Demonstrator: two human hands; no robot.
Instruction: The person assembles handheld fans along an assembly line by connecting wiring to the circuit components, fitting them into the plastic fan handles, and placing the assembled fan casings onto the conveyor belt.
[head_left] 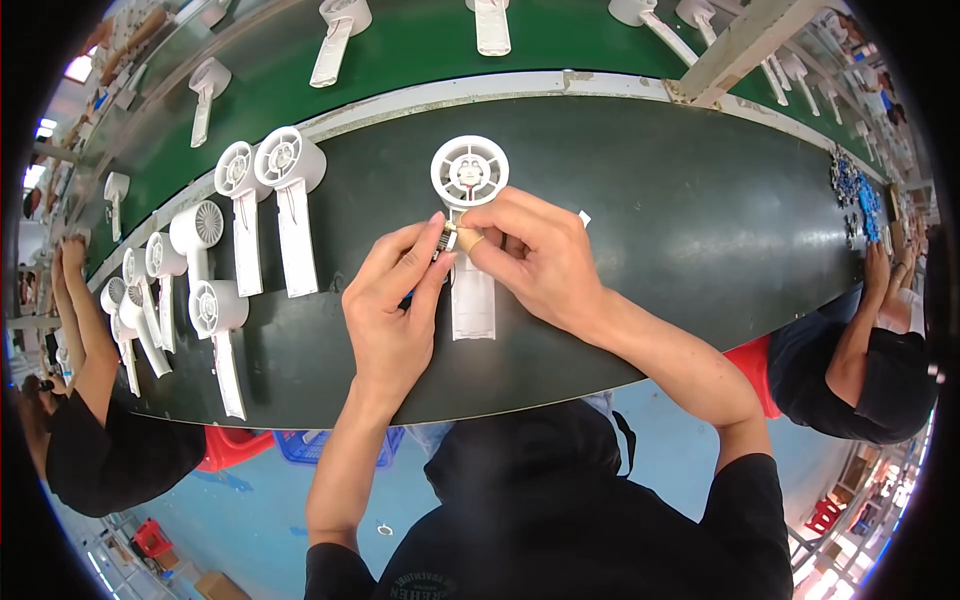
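Note:
A white handheld fan body [473, 312] lies on the dark table in front of me, its round head [470, 172] pointing away and its handle toward me. Red wires show at the hub of the head. Above the upper handle, my left hand [392, 290] pinches a small dark circuit board [446, 240] between thumb and fingers. My right hand [535, 250] meets it from the other side, with fingertips closed at the board's edge, near the thin wires. What exactly the right fingertips grip is too small and covered to make out. A bit of blue shows behind my left fingers.
Several white fan bodies [290, 215] stand grouped on the table's left. Beyond a pale rail [450, 88], more fans [491, 25] lie on a green belt [420, 50]. A post [745, 50] rises at the far right. Blue parts [868, 208] lie near a co-worker; another sits left.

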